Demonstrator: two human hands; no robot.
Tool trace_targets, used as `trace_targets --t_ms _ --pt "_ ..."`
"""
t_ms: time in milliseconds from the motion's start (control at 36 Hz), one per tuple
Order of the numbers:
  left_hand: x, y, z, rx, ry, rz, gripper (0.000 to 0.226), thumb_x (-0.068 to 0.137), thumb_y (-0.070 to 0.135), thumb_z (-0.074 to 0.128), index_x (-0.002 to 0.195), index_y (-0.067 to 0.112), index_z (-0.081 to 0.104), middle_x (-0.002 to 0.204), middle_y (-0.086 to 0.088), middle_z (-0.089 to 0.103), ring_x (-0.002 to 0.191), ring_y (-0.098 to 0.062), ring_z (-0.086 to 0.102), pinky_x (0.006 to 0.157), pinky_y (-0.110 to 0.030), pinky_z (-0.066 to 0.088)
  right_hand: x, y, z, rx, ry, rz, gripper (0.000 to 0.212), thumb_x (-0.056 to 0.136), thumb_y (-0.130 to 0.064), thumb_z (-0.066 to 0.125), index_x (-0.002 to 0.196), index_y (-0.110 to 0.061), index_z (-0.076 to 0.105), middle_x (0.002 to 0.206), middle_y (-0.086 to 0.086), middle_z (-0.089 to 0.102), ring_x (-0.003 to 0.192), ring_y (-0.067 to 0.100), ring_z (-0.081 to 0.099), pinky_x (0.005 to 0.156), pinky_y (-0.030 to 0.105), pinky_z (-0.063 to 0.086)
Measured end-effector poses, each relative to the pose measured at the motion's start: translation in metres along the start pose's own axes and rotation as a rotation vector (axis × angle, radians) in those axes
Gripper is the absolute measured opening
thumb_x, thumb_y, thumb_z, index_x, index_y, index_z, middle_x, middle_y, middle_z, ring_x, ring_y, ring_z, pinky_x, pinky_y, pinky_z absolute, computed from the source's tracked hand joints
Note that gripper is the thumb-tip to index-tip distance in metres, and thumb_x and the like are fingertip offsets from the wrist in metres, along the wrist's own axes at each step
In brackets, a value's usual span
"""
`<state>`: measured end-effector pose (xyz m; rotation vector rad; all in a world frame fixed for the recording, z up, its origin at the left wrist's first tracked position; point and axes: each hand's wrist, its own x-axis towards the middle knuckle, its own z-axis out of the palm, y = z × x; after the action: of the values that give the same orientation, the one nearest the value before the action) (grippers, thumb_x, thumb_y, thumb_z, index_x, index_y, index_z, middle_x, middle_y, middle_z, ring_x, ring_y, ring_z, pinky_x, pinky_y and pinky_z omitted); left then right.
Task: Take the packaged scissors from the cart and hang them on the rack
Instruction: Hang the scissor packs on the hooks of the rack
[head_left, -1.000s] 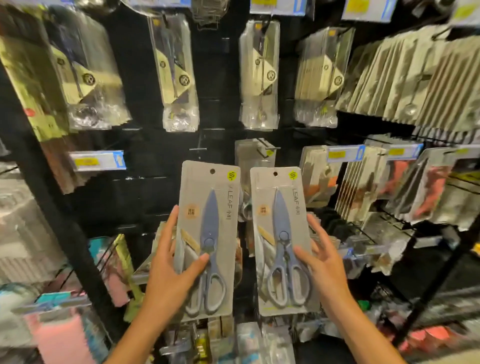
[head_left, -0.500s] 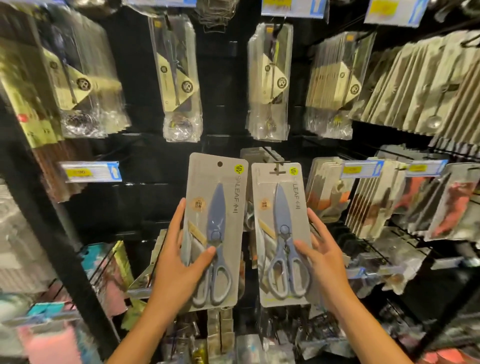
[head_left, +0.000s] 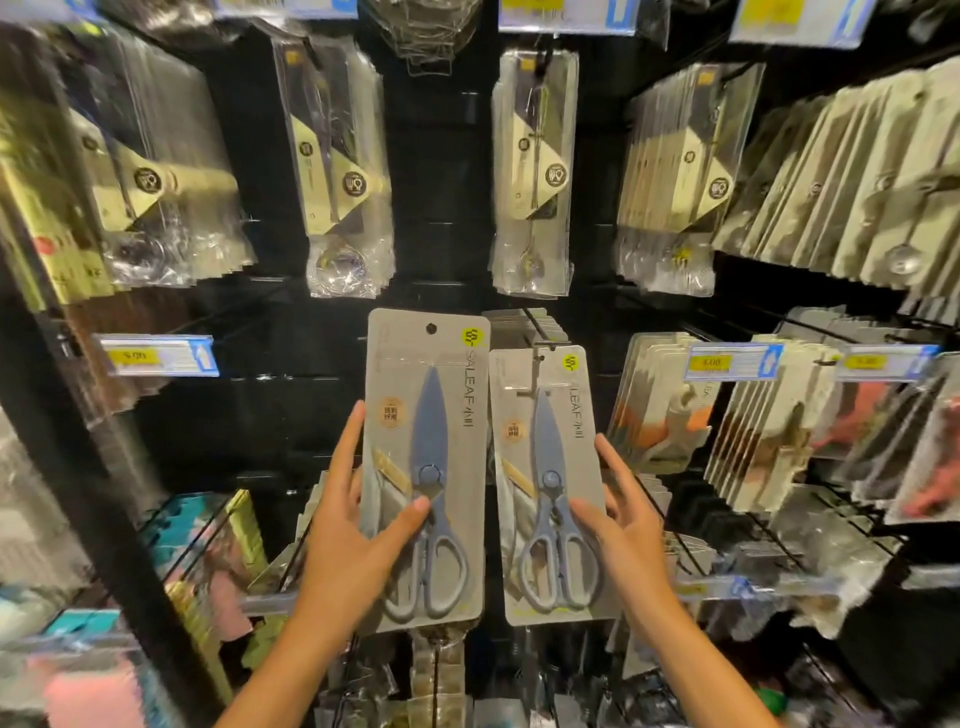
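Two grey cards, each with blue-grey scissors, face me in front of the black rack. My left hand (head_left: 353, 535) grips the left scissors pack (head_left: 426, 415) by its lower left side, thumb across the front. My right hand (head_left: 618, 519) holds the right scissors pack (head_left: 545, 441) by its right edge. The top of the right pack sits at a metal hook (head_left: 540, 340) that carries several more grey packs (head_left: 519, 325) behind it. The left pack's hang hole is free, a little higher than the right pack's top.
Clear-wrapped utensil packs (head_left: 532, 171) hang in rows above. Tightly packed cards (head_left: 769, 426) hang to the right behind price tags (head_left: 730, 361). A black upright post (head_left: 104, 467) stands at the left. Lower hooks with small goods (head_left: 436, 670) jut out below my hands.
Both packs have risen and moved toward the rack. The right pack's top has reached the hook. The left pack now sits higher than the right one.
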<state>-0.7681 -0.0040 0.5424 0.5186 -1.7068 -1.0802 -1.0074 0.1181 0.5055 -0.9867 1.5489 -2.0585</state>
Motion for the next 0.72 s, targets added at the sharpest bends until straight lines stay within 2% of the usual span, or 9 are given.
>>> trace_targets --t_ms 56,167,250,333,444,500,556,639,722 --pt "0.003 -0.001 0.003 0.007 0.014 0.009 0.099 0.082 0.023 0.082 0.151 0.065 0.026 0.151 0.036 0.046 0.133 0.002 0.055 0.094 -0.012 0.054 0.004 0.007 0.0 -0.04 0.011 -0.048 0.072 0.096 0.001 0.065 0.14 -0.054 0.049 0.14 -0.018 0.06 0.115 0.007 0.069 0.076 0.024 0.062" --pt "0.01 -0.004 0.005 0.005 0.028 0.024 0.098 0.082 0.023 0.081 0.153 0.062 0.025 0.154 0.03 0.045 0.137 -0.004 0.055 0.104 -0.031 0.055 0.016 0.022 0.001 -0.144 0.019 -0.116 0.072 0.099 -0.006 0.063 0.145 -0.058 0.043 0.148 -0.024 0.051 0.123 0.003 0.062 0.087 0.029 0.062" --pt "0.016 -0.005 0.005 -0.014 0.03 0.038 0.097 0.082 0.024 0.081 0.153 0.062 0.027 0.15 0.038 0.044 0.133 0.002 0.055 0.094 -0.017 0.056 0.028 0.031 0.003 -0.198 0.007 -0.132 0.071 0.101 -0.009 0.061 0.147 -0.059 0.039 0.153 -0.025 0.045 0.133 0.006 0.056 0.102 0.04 0.057" --pt "0.02 -0.008 0.004 -0.023 0.025 0.048 0.097 0.084 0.019 0.08 0.155 0.059 0.027 0.15 0.036 0.046 0.131 0.003 0.057 0.091 -0.013 0.055 0.039 0.037 0.006 -0.263 -0.014 -0.139 0.07 0.104 -0.012 0.057 0.15 -0.058 0.032 0.158 -0.023 0.039 0.139 0.01 0.051 0.109 0.049 0.051" --pt "0.027 -0.01 0.003 -0.012 0.028 0.06 0.097 0.086 0.017 0.079 0.157 0.055 0.026 0.154 0.033 0.044 0.133 0.0 0.056 0.097 -0.017 0.055 0.053 0.042 0.011 -0.449 -0.063 -0.157 0.073 0.107 -0.019 0.051 0.153 -0.061 0.014 0.134 -0.052 0.044 0.108 0.036 0.063 0.091 0.058 0.054" --pt "0.03 -0.011 0.003 -0.02 0.035 0.063 0.097 0.086 0.016 0.079 0.157 0.055 0.026 0.155 0.031 0.043 0.135 -0.003 0.056 0.098 -0.019 0.055 0.06 0.046 0.012 -0.498 -0.068 -0.153 0.073 0.108 -0.022 0.049 0.154 -0.061 0.009 0.119 -0.058 0.047 0.096 0.027 0.07 0.087 0.061 0.056" --pt "0.031 -0.012 0.003 -0.022 0.042 0.065 0.097 0.084 0.018 0.08 0.156 0.057 0.026 0.157 0.029 0.043 0.138 -0.005 0.054 0.1 -0.02 0.054 0.066 0.049 0.014 -0.534 -0.044 -0.159 0.074 0.107 -0.023 0.049 0.154 -0.061 0.007 0.119 -0.047 0.056 0.093 0.015 0.071 0.087 0.059 0.058" --pt "0.034 -0.011 0.003 -0.016 0.033 0.074 0.099 0.084 0.019 0.081 0.155 0.059 0.025 0.157 0.029 0.042 0.137 -0.003 0.054 0.098 -0.018 0.054 0.072 0.053 0.018 -0.573 -0.01 -0.165 0.074 0.107 -0.024 0.048 0.154 -0.062 0.005 0.115 -0.026 0.065 0.094 0.031 0.071 0.08 0.059 0.059" --pt "0.036 -0.013 0.005 -0.013 0.017 0.08 0.1 0.084 0.018 0.081 0.156 0.059 0.024 0.154 0.031 0.045 0.134 -0.001 0.056 0.093 -0.014 0.055 0.079 0.06 0.02 -0.6 0.007 -0.166 0.074 0.108 -0.027 0.046 0.153 -0.063 0.0 0.12 -0.005 0.068 0.081 0.023 0.073 0.07 0.056 0.061"
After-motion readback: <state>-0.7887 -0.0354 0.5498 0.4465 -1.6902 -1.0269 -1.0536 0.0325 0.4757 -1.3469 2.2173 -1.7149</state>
